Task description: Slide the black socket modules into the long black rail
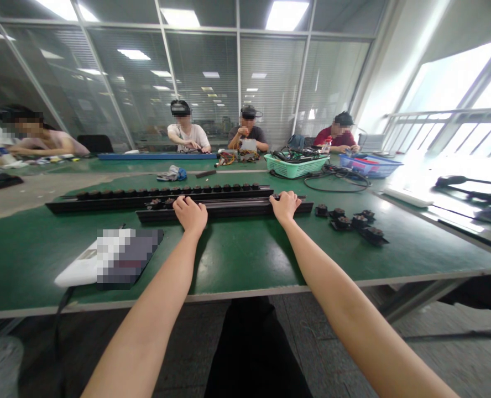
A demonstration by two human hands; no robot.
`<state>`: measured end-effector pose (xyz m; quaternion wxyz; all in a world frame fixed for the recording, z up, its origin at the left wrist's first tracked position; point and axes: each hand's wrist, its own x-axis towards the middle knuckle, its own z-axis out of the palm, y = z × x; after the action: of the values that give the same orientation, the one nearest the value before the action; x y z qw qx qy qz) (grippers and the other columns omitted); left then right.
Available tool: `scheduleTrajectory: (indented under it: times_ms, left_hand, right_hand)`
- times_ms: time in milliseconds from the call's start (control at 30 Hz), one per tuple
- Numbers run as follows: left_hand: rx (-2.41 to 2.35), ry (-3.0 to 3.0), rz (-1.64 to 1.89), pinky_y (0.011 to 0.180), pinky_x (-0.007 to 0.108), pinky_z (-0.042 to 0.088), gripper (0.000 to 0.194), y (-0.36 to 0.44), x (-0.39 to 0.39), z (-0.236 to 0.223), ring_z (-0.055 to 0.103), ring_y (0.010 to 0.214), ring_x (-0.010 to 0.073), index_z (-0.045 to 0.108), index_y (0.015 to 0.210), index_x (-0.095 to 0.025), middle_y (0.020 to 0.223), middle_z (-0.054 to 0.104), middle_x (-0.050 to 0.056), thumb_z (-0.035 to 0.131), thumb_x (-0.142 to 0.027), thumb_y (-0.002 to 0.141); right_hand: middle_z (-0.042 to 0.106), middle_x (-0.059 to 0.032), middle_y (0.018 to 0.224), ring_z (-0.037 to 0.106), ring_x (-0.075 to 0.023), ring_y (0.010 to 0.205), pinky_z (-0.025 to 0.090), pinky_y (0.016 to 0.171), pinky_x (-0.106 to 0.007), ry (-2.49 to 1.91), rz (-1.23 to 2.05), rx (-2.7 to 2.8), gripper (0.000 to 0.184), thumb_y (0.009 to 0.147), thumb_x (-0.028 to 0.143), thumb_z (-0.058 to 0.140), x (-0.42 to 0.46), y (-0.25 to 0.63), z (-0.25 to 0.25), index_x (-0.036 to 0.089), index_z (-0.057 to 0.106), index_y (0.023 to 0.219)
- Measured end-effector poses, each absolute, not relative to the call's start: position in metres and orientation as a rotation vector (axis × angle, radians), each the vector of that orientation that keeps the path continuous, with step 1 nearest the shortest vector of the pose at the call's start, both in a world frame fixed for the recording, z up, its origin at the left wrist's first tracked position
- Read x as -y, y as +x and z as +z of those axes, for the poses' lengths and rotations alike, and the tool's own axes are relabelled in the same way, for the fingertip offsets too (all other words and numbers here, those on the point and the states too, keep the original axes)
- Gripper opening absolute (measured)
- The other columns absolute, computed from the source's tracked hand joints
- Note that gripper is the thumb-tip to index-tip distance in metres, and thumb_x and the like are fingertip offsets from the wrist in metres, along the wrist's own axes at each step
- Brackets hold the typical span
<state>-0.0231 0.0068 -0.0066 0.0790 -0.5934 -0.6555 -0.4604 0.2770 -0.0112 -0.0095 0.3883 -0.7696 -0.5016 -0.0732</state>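
Near black rail (237,210): lies on the green table (245,260), runs left to right along its long axis, passes under both hands.
Right hand (286,207): bends over the rail's right end, fingers down at a small dark part (276,197); cannot tell if closed on it.
Left hand (191,214): curls over the left half, just right of black modules (156,204); grip hidden, cannot tell.
Loose modules (343,222): lie beyond the right end, nearer the right hand.
Far rail (75,205): stretches just behind, carries a module row.

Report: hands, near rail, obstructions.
Left hand on near rail, left of middle; right hand near its right end. Far rail close behind. Loose parts to the right, seemingly not obstructing.
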Motion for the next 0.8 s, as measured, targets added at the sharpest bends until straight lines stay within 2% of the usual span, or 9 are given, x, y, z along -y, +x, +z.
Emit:
scheduleTrajectory:
  times_ms: [800]
  left_hand:
    - [1.951,-1.782,-1.372,0.126,0.065,0.032,0.042,-0.0239,-0.0066,-0.0069,0.039,0.147,0.0464,0.059,0.126,-0.005,0.15,0.048,0.032,0.057,-0.021,0.087]
  right_hand:
    - [0.065,-0.0205,0.124,0.05,-0.0356,0.12,0.031,0.104,-0.047,-1.965,-0.185,1.255,0.034,0.098,0.04,0.057,0.0095,0.2805,-0.0104,0.015,0.077,0.108]
